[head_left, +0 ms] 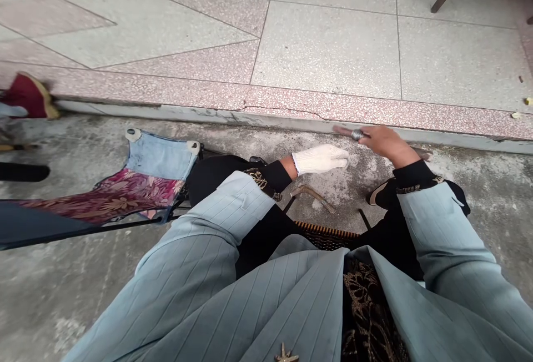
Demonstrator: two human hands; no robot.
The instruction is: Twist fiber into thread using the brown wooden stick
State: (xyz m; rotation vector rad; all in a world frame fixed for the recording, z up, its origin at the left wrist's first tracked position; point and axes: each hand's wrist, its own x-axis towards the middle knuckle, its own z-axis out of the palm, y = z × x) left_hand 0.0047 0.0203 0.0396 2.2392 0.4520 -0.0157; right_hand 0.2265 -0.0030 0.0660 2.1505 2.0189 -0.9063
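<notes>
- Step (291, 121) edges the work area; folding chair (137, 184) at left.
- Bent stick (312, 191) on ground.
- Right hand (385, 142): fingers closed around stick (343, 130).
- Gloved left hand (320, 159): grip cannot be determined.

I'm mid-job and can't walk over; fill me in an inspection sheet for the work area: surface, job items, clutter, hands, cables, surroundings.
Surface: rough, stained concrete below a tiled step; a crack runs along the step's edge.
Job items: a rod with a silvery winding, blurred; a bent stick on the concrete between the feet.
Clutter: small pale scraps on the step, far right.
Hands: left hand white-gloved, fingers together, grip unclear; right hand bare, closed on the rod.
Cables: nothing seen.
Surroundings: fabric chair to the left, red shoe beyond it, woven seat under the person.
</notes>
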